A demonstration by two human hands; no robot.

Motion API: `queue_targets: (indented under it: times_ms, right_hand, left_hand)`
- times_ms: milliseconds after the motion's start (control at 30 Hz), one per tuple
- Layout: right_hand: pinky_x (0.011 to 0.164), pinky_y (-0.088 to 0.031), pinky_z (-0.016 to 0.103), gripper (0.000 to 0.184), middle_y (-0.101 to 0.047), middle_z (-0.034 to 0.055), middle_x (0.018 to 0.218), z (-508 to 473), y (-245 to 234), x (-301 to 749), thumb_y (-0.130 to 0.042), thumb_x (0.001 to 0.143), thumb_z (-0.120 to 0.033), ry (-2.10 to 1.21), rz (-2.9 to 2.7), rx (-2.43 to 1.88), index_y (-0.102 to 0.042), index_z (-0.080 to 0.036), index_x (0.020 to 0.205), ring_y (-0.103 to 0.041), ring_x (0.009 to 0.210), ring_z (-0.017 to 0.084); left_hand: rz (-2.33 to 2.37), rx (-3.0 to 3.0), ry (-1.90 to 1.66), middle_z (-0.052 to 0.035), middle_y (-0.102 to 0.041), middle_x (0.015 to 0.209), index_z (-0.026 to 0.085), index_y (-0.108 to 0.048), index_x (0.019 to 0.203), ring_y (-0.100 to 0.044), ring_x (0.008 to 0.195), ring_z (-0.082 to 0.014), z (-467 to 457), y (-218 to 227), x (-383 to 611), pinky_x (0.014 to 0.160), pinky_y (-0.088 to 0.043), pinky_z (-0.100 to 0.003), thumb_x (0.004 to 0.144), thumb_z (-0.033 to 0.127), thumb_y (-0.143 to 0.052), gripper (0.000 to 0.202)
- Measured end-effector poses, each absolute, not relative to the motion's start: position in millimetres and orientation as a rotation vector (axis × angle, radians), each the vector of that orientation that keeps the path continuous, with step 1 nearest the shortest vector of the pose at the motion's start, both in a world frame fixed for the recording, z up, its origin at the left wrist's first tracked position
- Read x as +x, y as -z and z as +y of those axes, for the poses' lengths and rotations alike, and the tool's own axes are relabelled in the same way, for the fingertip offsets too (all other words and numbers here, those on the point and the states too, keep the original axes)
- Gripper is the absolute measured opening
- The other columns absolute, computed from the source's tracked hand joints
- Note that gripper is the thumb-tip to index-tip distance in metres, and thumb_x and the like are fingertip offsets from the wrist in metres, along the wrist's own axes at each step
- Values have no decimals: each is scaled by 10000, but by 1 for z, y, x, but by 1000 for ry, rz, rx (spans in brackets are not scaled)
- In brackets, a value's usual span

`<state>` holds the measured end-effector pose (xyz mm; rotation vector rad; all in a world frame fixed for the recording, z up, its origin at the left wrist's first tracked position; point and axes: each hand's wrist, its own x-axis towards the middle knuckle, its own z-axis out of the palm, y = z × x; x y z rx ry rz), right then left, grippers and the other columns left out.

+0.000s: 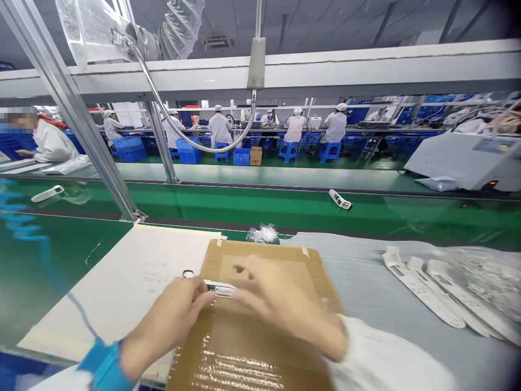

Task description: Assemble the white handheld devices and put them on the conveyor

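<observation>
My left hand [179, 307] is closed round a slim white plastic housing [223, 289] with a strip of green circuit board showing inside. A dark-rimmed end of the housing sticks out beyond the fingers on the left. Over the taped cardboard sheet [260, 331], my right hand [277, 296] is slightly blurred, its fingers apart. The right thumb is close to the housing's right end; whether it touches, I cannot tell. A blue wristband [106, 364] circles my left wrist.
White plastic shells [423, 290] and a clear bag of small parts [480, 277] lie at right. Beyond runs a green conveyor belt [244, 203] carrying a white housing [340, 199]. A metal post [77, 119] rises at left. Crumpled clear plastic [262, 233] lies behind the cardboard.
</observation>
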<state>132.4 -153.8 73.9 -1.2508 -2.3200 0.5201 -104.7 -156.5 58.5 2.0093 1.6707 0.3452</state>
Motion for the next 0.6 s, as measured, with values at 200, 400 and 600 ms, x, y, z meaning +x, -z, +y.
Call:
queue_targets:
  times_ms: [200, 400, 600]
  right_hand:
    - [716, -468, 344, 210, -679, 99, 970, -140, -17, 74, -432, 964, -190, -648, -2264, -1508, -640, -180, 982, -654, 807, 222]
    - [716, -511, 281, 186, -729, 63, 879, -139, -23, 85, -471, 895, -111, -1082, -1957, -1226, -642, -183, 886, -684, 783, 179]
    - [917, -544, 398, 329, -735, 95, 1113, -118, -15, 125, -561, 906, -459, -1251, -1712, -1268, -659, -220, 1111, -694, 1025, 252]
  left_hand:
    - [1640, 1313, -585, -106, -712, 772, 188, -496, 834, -694, 658, -234, -138, -15, -75, 605, -519, -310, 908, 647, -406, 474]
    - [1810, 1537, -523, -101, -708, 800, 200, -557, 931, -685, 675, -261, -105, -16, -60, 621, -476, -320, 895, 480, -500, 288]
    - [1880, 1714, -507, -177, -695, 1055, 165, -603, 1005, -665, 975, -293, -76, -36, -39, 784, -458, -344, 885, 278, -486, 202]
